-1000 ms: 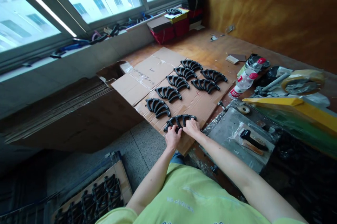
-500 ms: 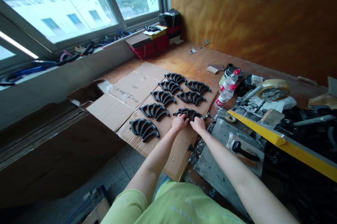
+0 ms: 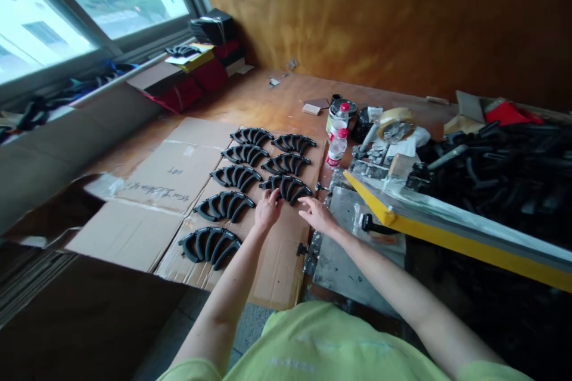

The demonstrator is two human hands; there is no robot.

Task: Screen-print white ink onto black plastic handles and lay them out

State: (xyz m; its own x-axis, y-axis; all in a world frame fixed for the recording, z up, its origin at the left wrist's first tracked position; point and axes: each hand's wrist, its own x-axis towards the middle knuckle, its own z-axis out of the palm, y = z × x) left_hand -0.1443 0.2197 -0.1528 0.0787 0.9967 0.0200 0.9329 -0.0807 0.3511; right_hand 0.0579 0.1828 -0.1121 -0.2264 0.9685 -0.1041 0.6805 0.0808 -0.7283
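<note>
Curved black pieces, handle-like in shape, lie fanned out in several groups on flattened cardboard (image 3: 145, 229). My left hand (image 3: 268, 210) is at the near edge of the front right fan (image 3: 288, 188), its fingers bent together on one of the curved black pieces. Beside the right end of that fan, my right hand (image 3: 317, 215) has its fingers apart and holds nothing. Closest to me on the left is another fan (image 3: 210, 245), with more fans in a column behind it.
Two bottles with red caps (image 3: 336, 148) stand right of the cardboard. A yellow-edged frame (image 3: 370, 199) juts over a grey plate (image 3: 344, 268). A tape roll (image 3: 395, 121) and a heap of black pieces (image 3: 496, 169) lie farther right. Red boxes (image 3: 179, 92) sit by the window.
The view has turned to the right. My right hand has come off the front right fan and its fingers have opened. My left hand stays at the fan, whose pieces look more bunched.
</note>
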